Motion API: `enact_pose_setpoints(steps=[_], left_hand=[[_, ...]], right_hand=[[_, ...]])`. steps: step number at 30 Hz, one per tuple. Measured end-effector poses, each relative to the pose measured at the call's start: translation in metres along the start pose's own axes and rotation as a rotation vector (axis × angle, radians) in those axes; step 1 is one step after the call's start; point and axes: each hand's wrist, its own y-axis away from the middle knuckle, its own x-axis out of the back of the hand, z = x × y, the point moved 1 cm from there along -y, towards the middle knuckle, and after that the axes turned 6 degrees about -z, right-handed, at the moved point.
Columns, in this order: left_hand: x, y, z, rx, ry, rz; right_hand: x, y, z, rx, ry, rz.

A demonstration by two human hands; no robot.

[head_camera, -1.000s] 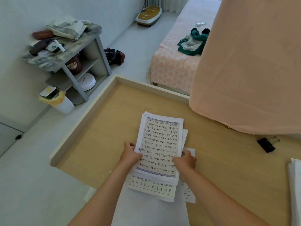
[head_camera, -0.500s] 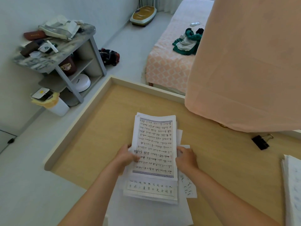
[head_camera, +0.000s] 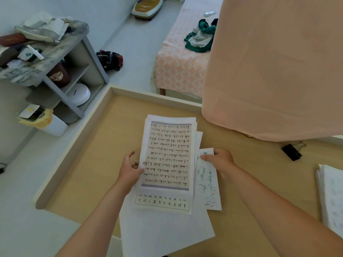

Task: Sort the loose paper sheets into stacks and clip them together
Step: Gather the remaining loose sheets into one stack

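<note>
Head view: left hand (head_camera: 130, 170) pinches handwritten white paper stack (head_camera: 168, 154); right hand (head_camera: 220, 159), gripping narrow slip (head_camera: 207, 182), nearer black binder clip (head_camera: 291, 152).

The left hand (head_camera: 130, 169) grips the nine o'clock edge of a handwritten stack (head_camera: 167, 154) over the wooden counter (head_camera: 83, 173). At the stack's three o'clock, the right hand (head_camera: 219, 159) pinches a narrow slip (head_camera: 208, 184) marked in green. Farther out at three o'clock lies a black binder clip (head_camera: 292, 152). A second paper pile (head_camera: 332, 197) sits at four o'clock.
</note>
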Motion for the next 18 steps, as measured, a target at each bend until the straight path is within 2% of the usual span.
enact_pose_setpoints(steps=[3,5,8,10,14,18], left_hand=[[-0.012,-0.004,-0.002,0.024,-0.071,0.016],[-0.021,-0.003,0.0,0.018,-0.184,0.04],[-0.033,-0.001,0.012,-0.062,-0.586,0.157],[-0.042,0.006,0.027,-0.202,-0.667,0.168],[-0.062,0.032,0.068,-0.572,-0.538,0.063],[-0.081,0.055,0.109,-0.862,-0.547,-0.034]], right_hand=[[0.003,-0.001,-0.003,0.003,-0.095,0.201],[0.001,0.009,-0.014,0.099,0.02,0.326],[-0.001,0.034,-0.038,0.297,0.322,0.493],[-0.004,0.053,-0.056,0.453,0.523,0.588],[-0.009,0.092,-0.088,0.867,0.974,0.837],[-0.018,0.119,-0.105,1.104,1.121,0.724]])
